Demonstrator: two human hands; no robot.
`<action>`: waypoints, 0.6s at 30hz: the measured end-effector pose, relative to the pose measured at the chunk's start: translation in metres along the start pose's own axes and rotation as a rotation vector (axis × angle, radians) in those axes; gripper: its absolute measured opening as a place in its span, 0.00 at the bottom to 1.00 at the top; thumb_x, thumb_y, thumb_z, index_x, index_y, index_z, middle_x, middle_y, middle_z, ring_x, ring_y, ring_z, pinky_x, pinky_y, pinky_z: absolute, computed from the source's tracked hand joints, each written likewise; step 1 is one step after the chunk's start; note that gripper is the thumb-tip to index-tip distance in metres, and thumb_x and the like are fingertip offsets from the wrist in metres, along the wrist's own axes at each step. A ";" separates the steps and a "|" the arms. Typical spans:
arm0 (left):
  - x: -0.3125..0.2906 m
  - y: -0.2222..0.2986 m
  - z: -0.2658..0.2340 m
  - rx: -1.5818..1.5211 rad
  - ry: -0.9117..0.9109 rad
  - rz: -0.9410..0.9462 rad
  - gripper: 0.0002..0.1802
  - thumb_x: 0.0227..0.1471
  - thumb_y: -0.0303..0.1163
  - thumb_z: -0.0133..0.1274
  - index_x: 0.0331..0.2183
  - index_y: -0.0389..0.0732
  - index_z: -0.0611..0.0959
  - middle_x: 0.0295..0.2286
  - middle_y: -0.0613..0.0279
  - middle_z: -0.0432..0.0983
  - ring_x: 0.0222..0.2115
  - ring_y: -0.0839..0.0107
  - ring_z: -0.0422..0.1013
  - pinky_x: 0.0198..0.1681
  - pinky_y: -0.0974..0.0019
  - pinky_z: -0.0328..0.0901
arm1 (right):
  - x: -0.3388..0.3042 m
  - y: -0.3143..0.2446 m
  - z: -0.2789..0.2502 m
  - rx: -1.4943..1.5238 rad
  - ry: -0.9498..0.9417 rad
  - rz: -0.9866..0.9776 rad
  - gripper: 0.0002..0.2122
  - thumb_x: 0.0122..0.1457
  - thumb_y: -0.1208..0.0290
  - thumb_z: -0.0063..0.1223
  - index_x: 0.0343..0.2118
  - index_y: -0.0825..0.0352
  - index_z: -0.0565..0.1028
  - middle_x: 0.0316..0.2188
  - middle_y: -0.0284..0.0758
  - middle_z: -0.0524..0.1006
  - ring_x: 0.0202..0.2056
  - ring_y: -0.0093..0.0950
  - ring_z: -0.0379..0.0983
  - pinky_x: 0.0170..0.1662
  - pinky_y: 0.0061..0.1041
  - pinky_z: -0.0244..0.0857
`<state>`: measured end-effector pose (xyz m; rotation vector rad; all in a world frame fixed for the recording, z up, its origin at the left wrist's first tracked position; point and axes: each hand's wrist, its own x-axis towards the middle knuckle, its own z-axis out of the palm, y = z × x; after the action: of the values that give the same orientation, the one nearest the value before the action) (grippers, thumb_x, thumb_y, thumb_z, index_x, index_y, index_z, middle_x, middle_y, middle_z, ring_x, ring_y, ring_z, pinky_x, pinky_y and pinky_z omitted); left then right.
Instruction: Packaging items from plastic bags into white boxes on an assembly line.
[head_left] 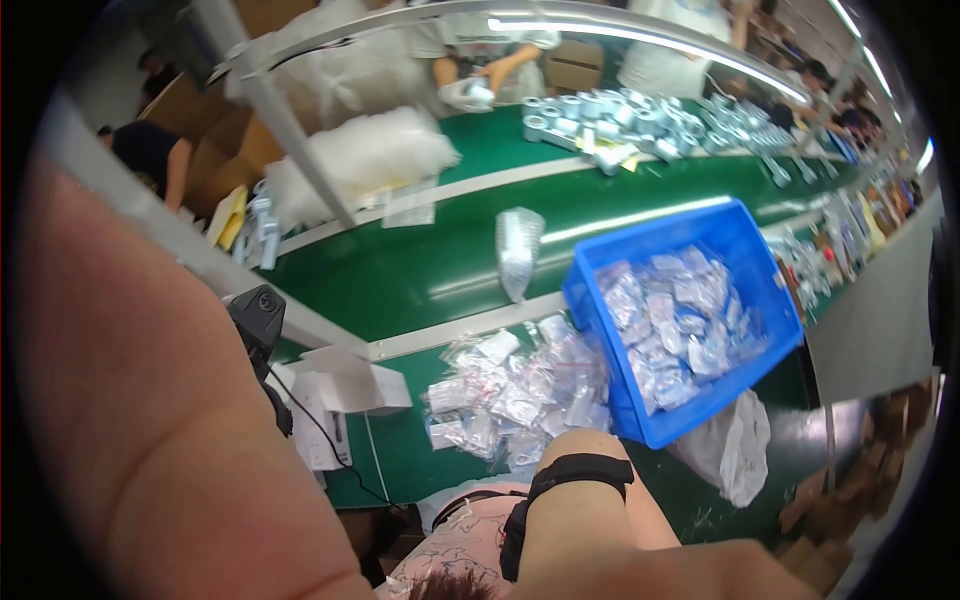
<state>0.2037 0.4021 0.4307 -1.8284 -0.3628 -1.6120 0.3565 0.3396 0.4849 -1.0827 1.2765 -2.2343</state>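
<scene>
My left hand (190,420) fills the left side of the picture, very close up, so its fingers cannot be made out. Beside it shows a small black device with a lens (258,315). At the lower edge, my right arm is bent and carries a black strap (580,468); only a blurred part of my right hand (740,572) shows, with its fingers hidden. Beyond the arm lies a heap of small clear plastic bags with white contents (500,400). A blue bin (655,432), tilted in view and holding many similar bags, stands to its right.
A bubble-wrapped item (518,250) lies on the green conveyor (400,270). Farther back, pale cylindrical parts (610,120) cover another green surface, where a co-worker's gloved hand (466,94) holds something. A metal post (290,130), white box (375,385) and white plastic bag (742,450) stand around.
</scene>
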 end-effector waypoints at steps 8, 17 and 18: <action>0.015 0.043 -0.072 0.275 -0.105 -0.005 0.29 0.46 0.43 0.47 0.48 0.40 0.61 0.47 0.42 0.59 0.46 0.50 0.58 0.42 0.42 0.59 | 0.011 0.019 0.015 0.099 -0.336 0.418 0.08 0.55 0.77 0.41 0.34 0.72 0.72 0.35 0.39 0.72 0.34 0.34 0.70 0.40 0.22 0.62; 0.015 0.134 -0.144 0.567 -0.247 -0.189 0.29 0.47 0.44 0.47 0.48 0.40 0.61 0.46 0.42 0.59 0.46 0.50 0.59 0.42 0.42 0.59 | -0.087 0.124 -0.050 -0.431 0.513 -0.143 0.11 0.53 0.72 0.43 0.26 0.77 0.74 0.26 0.46 0.74 0.30 0.39 0.72 0.38 0.33 0.64; 0.010 0.138 -0.142 0.561 -0.240 -0.221 0.29 0.47 0.44 0.47 0.48 0.40 0.61 0.46 0.42 0.59 0.46 0.50 0.59 0.42 0.42 0.60 | -0.104 0.124 -0.062 -0.574 0.715 -0.009 0.09 0.51 0.76 0.42 0.26 0.76 0.73 0.27 0.45 0.75 0.31 0.35 0.72 0.38 0.30 0.64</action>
<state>0.1795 0.2075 0.4024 -1.5739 -1.0425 -1.2510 0.3684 0.3734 0.3160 -0.4072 2.2998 -2.4140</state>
